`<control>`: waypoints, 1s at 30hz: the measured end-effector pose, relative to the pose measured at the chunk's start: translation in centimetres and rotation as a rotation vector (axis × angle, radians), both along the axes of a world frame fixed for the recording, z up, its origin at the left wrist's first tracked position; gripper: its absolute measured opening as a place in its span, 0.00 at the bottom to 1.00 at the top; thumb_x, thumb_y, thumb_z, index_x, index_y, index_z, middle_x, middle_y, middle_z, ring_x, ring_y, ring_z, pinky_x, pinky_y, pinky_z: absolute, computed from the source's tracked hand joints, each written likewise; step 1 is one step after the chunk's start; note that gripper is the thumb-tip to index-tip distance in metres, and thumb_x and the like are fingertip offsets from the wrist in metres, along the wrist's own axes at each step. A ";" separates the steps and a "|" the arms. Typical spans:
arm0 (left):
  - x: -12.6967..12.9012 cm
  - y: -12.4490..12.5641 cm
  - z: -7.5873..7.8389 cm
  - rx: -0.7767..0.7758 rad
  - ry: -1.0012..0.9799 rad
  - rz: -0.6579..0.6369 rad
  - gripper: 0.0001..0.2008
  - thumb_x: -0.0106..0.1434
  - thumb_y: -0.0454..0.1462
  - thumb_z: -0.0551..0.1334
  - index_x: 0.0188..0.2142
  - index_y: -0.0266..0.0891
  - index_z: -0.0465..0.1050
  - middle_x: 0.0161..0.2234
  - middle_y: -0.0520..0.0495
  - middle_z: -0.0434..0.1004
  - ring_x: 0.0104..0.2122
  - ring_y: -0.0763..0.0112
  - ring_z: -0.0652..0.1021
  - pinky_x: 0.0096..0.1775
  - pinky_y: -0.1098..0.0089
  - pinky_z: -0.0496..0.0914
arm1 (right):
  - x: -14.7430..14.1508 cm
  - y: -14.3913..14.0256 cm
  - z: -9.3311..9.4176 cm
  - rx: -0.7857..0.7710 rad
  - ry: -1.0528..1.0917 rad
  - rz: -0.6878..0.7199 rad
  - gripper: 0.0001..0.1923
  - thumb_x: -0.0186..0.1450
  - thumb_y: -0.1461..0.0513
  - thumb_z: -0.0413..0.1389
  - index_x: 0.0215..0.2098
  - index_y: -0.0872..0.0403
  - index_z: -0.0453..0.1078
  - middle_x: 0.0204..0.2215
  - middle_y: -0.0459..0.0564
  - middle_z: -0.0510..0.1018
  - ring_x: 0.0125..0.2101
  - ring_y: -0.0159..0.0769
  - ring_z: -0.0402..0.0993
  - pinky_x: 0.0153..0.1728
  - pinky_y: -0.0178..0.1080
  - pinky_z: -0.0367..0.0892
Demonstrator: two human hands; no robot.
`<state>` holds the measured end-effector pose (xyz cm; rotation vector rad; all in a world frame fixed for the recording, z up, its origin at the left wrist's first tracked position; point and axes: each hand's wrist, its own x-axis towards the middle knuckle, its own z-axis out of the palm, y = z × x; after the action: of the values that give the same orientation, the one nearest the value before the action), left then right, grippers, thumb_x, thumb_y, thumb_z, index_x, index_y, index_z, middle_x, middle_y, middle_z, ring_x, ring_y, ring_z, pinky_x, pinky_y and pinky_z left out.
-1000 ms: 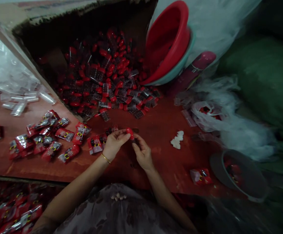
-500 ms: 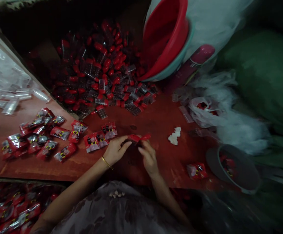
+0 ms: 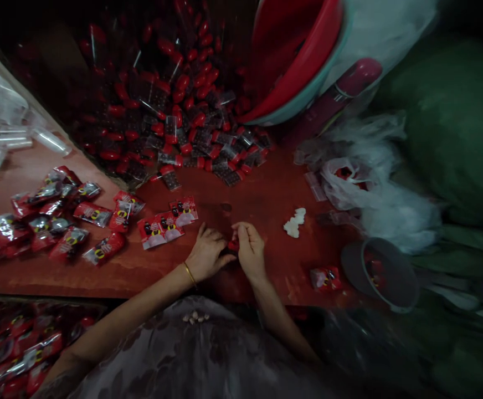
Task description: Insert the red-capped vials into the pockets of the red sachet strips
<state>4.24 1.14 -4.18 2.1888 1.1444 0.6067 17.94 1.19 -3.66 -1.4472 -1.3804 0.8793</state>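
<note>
- Head view: the left hand point(image 3: 206, 256) and the right hand point(image 3: 248, 249) meet low over the red-brown wooden tabletop point(image 3: 266, 194), fingertips turned toward each other.
- Between them sits a small red plastic piece point(image 3: 233, 245), pinched by the fingertips of both hands; most of it is hidden by the fingers, so its shape cannot be told.
- A thin gold bangle point(image 3: 189, 273) circles the left wrist.
- Just beyond the left hand lie three flat red printed sachets point(image 3: 167, 223) in a row, touching one another.
- Farther out on the left hand's side, a loose scatter of the same red sachets point(image 3: 54, 213) covers the tabletop.
- Beyond both hands, a heap of small clear packets with red caps point(image 3: 183, 122) spills from a dark cardboard box point(image 3: 42, 77).
- Just off the right hand's far side lies a small white crumpled scrap point(image 3: 293, 223).
- On the right hand's side, one single red sachet point(image 3: 325, 277) lies near a grey round bowl point(image 3: 380, 274).
- Well beyond the right hand, a red plastic basin point(image 3: 303, 66) leans nested in a teal one.
</note>
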 end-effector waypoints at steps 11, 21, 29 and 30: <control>0.5 0.5 0.2 -1.027 -0.906 -0.035 0.17 0.59 0.49 0.52 0.37 0.37 0.61 0.28 0.49 0.71 0.18 0.77 0.69 0.24 0.72 0.65 | 0.7 1.1 1.2 -0.221 0.222 0.059 0.16 0.63 0.51 0.47 0.30 0.52 0.70 0.26 0.44 0.72 0.24 0.30 0.67 0.25 0.32 0.64; 0.2 0.7 0.1 -0.709 -0.708 -0.014 0.18 0.48 0.34 0.61 0.41 0.36 0.66 0.30 0.52 0.70 0.28 0.73 0.70 0.32 0.73 0.66 | 0.3 1.1 0.9 -0.157 0.195 0.033 0.16 0.63 0.53 0.46 0.29 0.52 0.70 0.29 0.47 0.75 0.34 0.36 0.71 0.39 0.37 0.67; 0.2 0.3 -0.9 -0.284 -0.475 0.146 0.14 0.52 0.34 0.58 0.40 0.39 0.69 0.38 0.45 0.76 0.39 0.64 0.74 0.43 0.64 0.68 | 0.0 0.2 3.0 0.100 -0.357 0.148 0.11 0.64 0.56 0.48 0.38 0.53 0.68 0.36 0.51 0.75 0.39 0.38 0.70 0.43 0.40 0.65; 0.2 0.3 -1.1 -0.232 -0.464 0.155 0.13 0.53 0.34 0.57 0.40 0.39 0.70 0.39 0.45 0.76 0.39 0.64 0.75 0.44 0.63 0.68 | 0.0 0.1 3.2 0.119 -0.438 0.163 0.11 0.63 0.56 0.50 0.40 0.53 0.67 0.36 0.52 0.74 0.39 0.39 0.70 0.43 0.41 0.65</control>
<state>4.49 1.41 -5.24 1.6583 1.0733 0.9397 17.96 1.30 -0.42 -1.5060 -1.8641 0.5844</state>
